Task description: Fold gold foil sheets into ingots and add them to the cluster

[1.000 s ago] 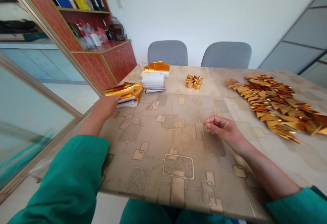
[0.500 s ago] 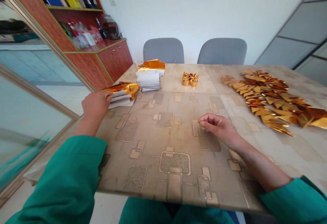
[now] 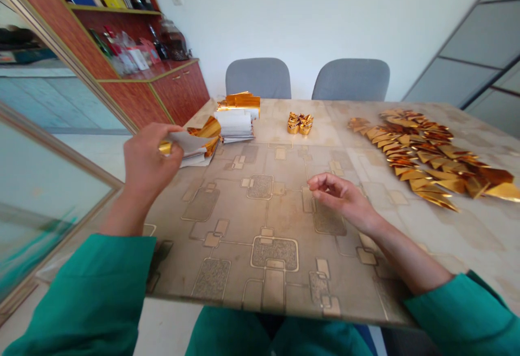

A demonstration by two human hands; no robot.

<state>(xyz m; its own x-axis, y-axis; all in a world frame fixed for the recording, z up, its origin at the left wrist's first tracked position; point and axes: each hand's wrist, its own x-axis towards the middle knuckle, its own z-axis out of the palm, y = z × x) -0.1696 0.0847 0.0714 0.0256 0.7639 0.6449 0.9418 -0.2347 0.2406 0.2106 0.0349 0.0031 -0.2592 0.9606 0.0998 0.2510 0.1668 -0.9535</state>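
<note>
Pinching a sheet (image 3: 188, 142) with the left hand (image 3: 150, 156), at the pile (image 3: 197, 159).
Extending rightward from that grip; holding nothing visible in the slack right hand (image 3: 342, 196), well apart.

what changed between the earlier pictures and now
The left hand rose from the near stack and drew back a little to the left; it now grips the edge of a sheet, which curls up over the stack. The right hand, the far stack and the folded gold pieces stayed as they were.
</note>
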